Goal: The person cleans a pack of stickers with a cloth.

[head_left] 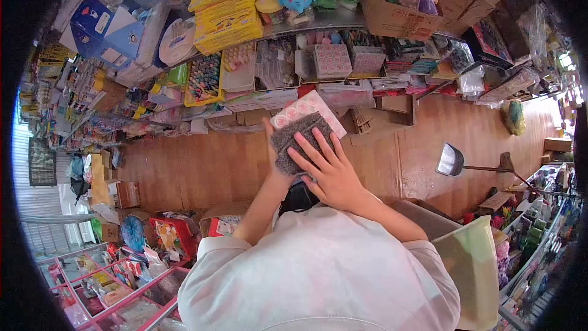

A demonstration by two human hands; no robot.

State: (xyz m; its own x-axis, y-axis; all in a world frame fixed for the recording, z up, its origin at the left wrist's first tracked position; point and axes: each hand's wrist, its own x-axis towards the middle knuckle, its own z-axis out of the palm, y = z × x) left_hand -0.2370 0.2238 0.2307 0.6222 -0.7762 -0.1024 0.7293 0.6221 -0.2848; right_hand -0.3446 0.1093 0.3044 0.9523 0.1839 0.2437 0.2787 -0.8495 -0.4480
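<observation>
My left hand [274, 153] holds a white box [324, 105] with pink round patterns from its left side and below; the thumb shows along the edge and the other fingers are hidden. A dark grey cloth [283, 138] covers the near part of the box's top. On the cloth lies my right hand [327, 175], palm down, its fingers stretched and spread. The box is held up in front of my body, above the floor and just short of the shelf. A similar pink-patterned box [332, 60] stands on that shelf.
Yellow packs [226, 18], a tray of colourful small items [204, 79] and a carton of bright bags [398, 15] fill the shelves ahead. A long-handled dustpan [451, 159] rests on the wooden floor [184, 168] at right. A pale green bin [468, 263] stands behind my right side.
</observation>
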